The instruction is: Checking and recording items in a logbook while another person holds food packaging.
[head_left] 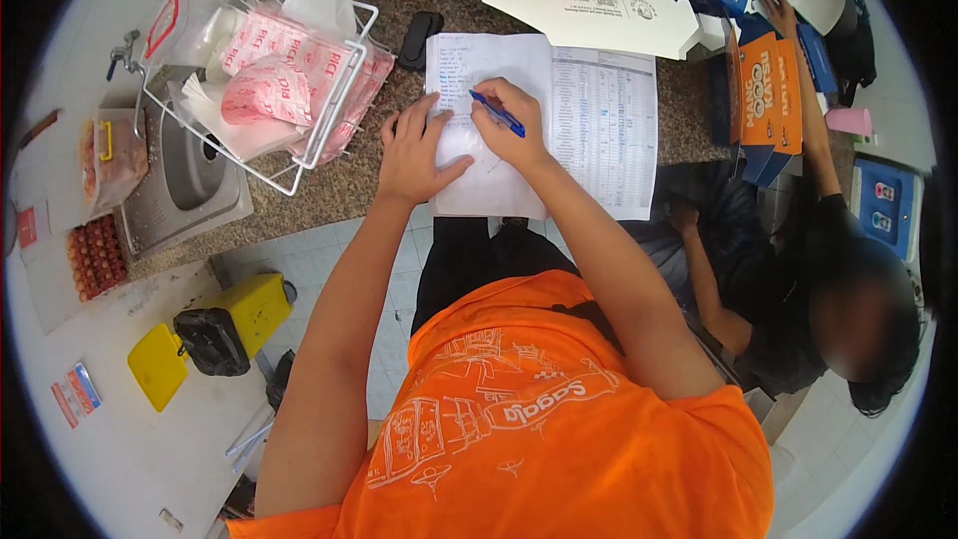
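My right hand [514, 120] grips a blue pen [496, 112] with its tip on a white sheet of paper [479, 70] that lies on a speckled stone counter [339, 185]. My left hand [414, 148] lies flat on the same sheet, fingers spread, holding it down just left of the pen. A second sheet with a printed table [604, 120] lies beside it on the right, partly under my right wrist.
A white wire basket [314, 135] of pink-and-white packets stands left of the paper, beside a small steel sink [185, 175]. Flat white and orange-blue cartons [589, 5] are piled behind. Another person in black [788, 260] works at the right, one hand on an orange carton [763, 95].
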Demonstrator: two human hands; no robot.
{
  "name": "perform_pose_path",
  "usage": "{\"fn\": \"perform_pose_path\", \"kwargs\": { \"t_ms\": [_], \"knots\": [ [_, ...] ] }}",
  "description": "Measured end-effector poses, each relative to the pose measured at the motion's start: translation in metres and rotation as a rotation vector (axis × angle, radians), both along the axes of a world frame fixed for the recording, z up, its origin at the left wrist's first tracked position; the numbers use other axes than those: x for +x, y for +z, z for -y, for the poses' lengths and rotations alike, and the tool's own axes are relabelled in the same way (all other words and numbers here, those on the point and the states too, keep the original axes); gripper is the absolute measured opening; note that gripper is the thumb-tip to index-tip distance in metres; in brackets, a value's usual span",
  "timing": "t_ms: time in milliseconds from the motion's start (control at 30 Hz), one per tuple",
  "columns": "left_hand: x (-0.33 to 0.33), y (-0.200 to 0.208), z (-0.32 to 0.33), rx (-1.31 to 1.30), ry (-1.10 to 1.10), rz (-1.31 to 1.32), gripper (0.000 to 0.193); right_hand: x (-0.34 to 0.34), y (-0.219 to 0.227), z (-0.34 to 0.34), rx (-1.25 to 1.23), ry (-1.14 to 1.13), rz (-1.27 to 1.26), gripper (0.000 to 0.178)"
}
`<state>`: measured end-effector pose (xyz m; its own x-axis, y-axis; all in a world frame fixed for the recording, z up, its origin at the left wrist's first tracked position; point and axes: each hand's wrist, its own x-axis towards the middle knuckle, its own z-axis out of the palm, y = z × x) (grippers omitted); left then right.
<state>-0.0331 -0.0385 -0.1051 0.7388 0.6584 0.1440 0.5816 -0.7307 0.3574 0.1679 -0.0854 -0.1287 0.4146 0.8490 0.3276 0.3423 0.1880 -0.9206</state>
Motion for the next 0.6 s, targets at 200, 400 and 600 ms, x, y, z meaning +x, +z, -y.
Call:
{"fn": "perform_pose_path", "kwargs": {
  "t_ms": [200, 400, 600],
  "knots": [
    [-0.001, 0.0, 0.0, -0.007, 0.012, 0.0, 0.075, -0.001, 0.0, 0.001, -0.099, 0.102, -0.052, 0.011],
    [0.006, -0.001, 0.0, 0.0, -0.019, -0.003, 0.075, 0.004, 0.008, 0.003, -0.11, 0.09, -0.117, 0.013],
    [-0.002, 0.004, 0.002, -0.003, -0.031, 0.004, 0.077, 0.026, 0.03, 0.056, -0.148, -0.078, -0.234, 0.013]
  ]
}}
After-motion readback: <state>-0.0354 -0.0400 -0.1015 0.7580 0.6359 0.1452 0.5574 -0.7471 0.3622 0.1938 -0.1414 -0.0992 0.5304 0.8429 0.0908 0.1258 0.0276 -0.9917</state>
